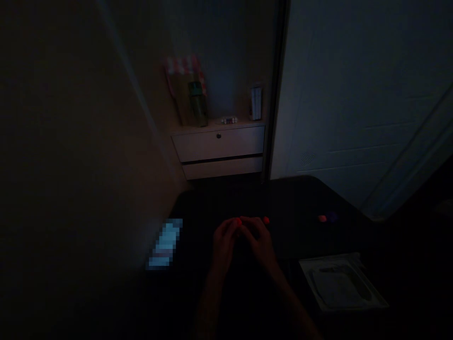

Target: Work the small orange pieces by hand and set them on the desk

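Note:
Over a dark table (283,198), my left hand (225,236) and my right hand (259,236) meet at their fingertips. Between them they pinch a small bright red lump (239,221), whose kind is too dim to make out. Both hands are closed on it. A second small red lump (266,220) lies on the table just beyond my right hand's knuckles. Farther right sit a pinkish-red piece (322,218) and a dark purple piece (332,216), side by side.
A blurred-out bright screen (165,243) is at the table's left edge. Right of my arms, lower down, is a pale tray-like box (343,283). Behind the table stands a drawer cabinet (221,146) bearing a green bottle (198,106) and upright white boxes (255,103). The room is very dark.

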The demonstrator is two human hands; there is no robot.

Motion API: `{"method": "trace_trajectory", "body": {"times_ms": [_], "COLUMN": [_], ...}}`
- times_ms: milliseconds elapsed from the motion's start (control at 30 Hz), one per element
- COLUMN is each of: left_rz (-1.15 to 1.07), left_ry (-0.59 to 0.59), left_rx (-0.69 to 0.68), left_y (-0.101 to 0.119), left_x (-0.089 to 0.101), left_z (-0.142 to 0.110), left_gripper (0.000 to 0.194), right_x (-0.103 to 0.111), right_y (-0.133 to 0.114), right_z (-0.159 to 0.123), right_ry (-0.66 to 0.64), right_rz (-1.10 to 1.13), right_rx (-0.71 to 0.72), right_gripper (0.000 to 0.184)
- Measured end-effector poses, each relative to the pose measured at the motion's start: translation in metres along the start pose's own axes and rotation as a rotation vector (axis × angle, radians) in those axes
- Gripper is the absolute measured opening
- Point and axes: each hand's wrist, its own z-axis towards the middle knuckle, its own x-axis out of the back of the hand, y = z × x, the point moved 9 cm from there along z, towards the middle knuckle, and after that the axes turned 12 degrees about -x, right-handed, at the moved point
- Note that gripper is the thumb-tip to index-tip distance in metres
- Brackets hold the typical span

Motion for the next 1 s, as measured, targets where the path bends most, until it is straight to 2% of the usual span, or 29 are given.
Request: {"method": "trace_trajectory", "body": {"times_ms": [400,567,733,1000], "left_rz": [0.015,0.005,0.003,-0.01], "left_ry": [0.034,0.056,0.021,0.073], "left_rx": [0.023,0.023,0.008,0.017], "left_y": [-0.0036,-0.0015,0.0013,-0.0014], "left_x": [0.0036,0.0039,-0.0006,0.0059], "left_z": [0.001,0.0002,-0.0002,0.0013], "left_gripper": [0.03,0.031,0.027,0.028], "right_x": [0.0076,0.0057,0.0035,0.0004], "right_y": [0.0007,0.0017,-0.0013,-0.0051], "right_z": [-0.003,-0.0017,-0.0017,-0.0037], "right_ry": [0.096,0.083,0.05,0.025], "right_rz": [-0.058,-0.047,-0.038,-0.076], "right_rx": [0.002,-0.005,0.008,0.041], "right_gripper": [0.018,0.018,0.018,0.018]}}
